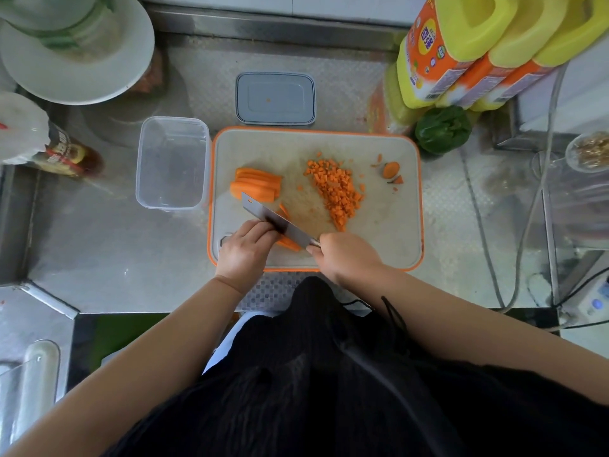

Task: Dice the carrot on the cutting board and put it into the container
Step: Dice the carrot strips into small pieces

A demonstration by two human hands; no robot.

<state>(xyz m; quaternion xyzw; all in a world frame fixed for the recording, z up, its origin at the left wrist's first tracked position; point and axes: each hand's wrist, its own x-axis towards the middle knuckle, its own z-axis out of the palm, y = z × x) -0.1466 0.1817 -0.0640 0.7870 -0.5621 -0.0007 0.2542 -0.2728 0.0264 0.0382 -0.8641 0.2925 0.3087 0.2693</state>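
Observation:
An orange-rimmed cutting board [395, 239] lies on the steel counter. A pile of diced carrot [337, 191] sits at its middle right. A stack of carrot slabs [255, 184] lies at its left. My right hand [342, 255] grips the handle of a knife [276, 221], whose blade slants over carrot strips [290, 243] near the front edge. My left hand [245, 247] holds those strips down with curled fingers against the blade's side. A clear empty container [173, 163] stands just left of the board.
The container's grey lid [275, 97] lies behind the board. Carrot end scraps [390, 169] sit at the board's right. A green pepper [441, 129] and yellow oil jugs [461, 51] stand at back right; stacked plates [75, 47] and a sauce bottle [62, 153] at left. Cables [527, 209] run along the right.

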